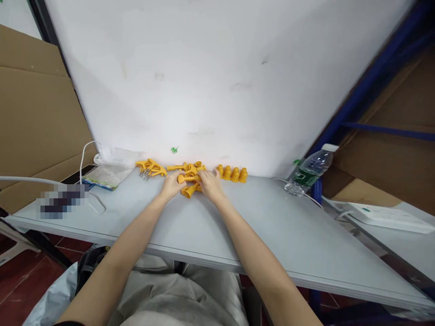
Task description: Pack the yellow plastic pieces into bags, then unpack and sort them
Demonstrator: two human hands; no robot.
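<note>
Both hands meet over a group of yellow plastic parts at the back of the grey table (190,226). My left hand (171,185) is closed on the rounded end of a yellow part (185,179). My right hand (210,183) is at the other end of that part, its fingers bent over yellow pieces; exactly what they grip is too small to tell. Below the hands lies a yellow cone-like piece (190,191). Several yellow cup-shaped pieces (235,173) stand in a row right of my right hand. Left of my left hand are yellow branched pieces (152,166) with small metal parts (145,174).
A plastic bottle (311,172) leans at the back right, near a white power strip (387,217). Clear plastic bags (113,170) and a white cable (81,158) lie at the left. A white panel (217,81) rises behind the table, with cardboard (34,117) at the left.
</note>
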